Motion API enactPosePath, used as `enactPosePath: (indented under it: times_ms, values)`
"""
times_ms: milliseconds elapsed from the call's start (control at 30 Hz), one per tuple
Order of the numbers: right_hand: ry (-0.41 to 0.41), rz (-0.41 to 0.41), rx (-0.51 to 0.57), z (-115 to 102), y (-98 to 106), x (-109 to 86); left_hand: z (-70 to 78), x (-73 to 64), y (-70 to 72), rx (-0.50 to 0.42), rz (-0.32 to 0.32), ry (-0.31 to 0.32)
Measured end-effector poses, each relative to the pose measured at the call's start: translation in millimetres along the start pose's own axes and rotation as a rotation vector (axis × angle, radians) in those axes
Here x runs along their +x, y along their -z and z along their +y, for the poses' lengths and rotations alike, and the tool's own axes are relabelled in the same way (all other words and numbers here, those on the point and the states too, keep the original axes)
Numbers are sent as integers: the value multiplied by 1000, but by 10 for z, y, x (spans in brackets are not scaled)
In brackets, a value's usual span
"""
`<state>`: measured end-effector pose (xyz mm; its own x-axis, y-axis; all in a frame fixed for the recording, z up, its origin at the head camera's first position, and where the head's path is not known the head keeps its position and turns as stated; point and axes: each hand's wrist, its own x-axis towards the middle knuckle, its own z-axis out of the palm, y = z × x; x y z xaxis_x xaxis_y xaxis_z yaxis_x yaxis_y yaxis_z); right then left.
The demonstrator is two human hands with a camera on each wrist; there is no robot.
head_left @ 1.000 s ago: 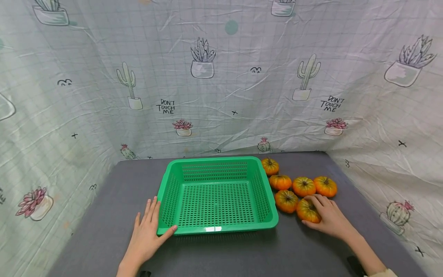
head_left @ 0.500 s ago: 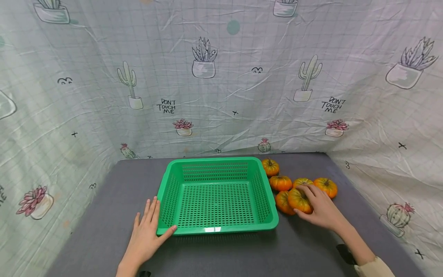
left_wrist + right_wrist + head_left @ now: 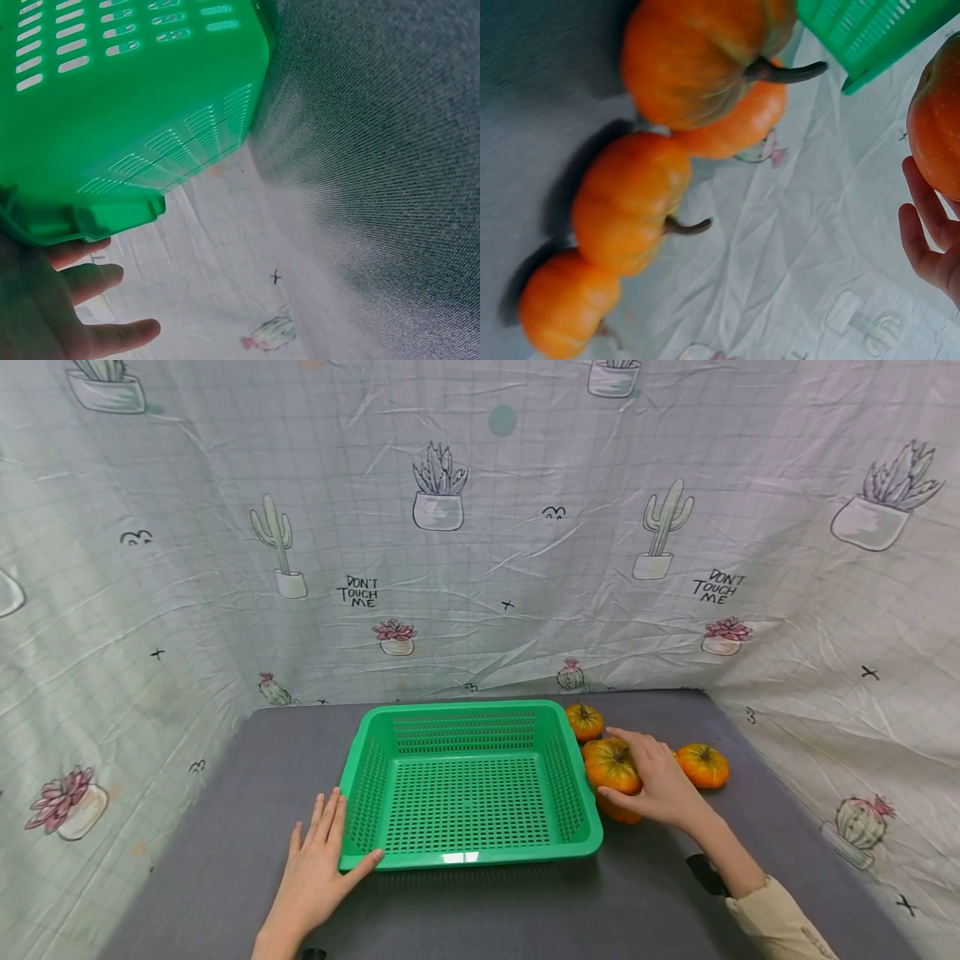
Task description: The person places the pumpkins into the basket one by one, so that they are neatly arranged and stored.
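A small orange pumpkin is in my right hand, gripped from its right side with the thumb in front and fingers behind. It is raised over other pumpkins, close to the right rim of a green plastic basket. The right wrist view shows the held pumpkin at the right edge, apart from those on the table. My left hand rests at the basket's front left corner, fingers straight along the left side and thumb on the front rim. In the left wrist view its fingers extend below the rim.
Other pumpkins stand right of the basket: one at the back, one at the far right, one partly hidden in front. A grey cloth covers the table. A cactus-print curtain encloses the back and sides.
My right hand has lifted the front pumpkin and carried it leftward and away from me, over the other pumpkins toward the basket. The left hand and basket have stayed in place.
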<state>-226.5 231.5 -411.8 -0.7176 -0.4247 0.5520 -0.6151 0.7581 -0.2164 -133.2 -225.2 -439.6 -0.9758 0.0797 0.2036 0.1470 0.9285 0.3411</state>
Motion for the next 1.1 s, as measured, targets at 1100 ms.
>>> enactPosePath:
  times_ms: [1100]
  values:
    - [81,-148,-4,-274,-448,859,-11,-25,-39,-43,7,5]
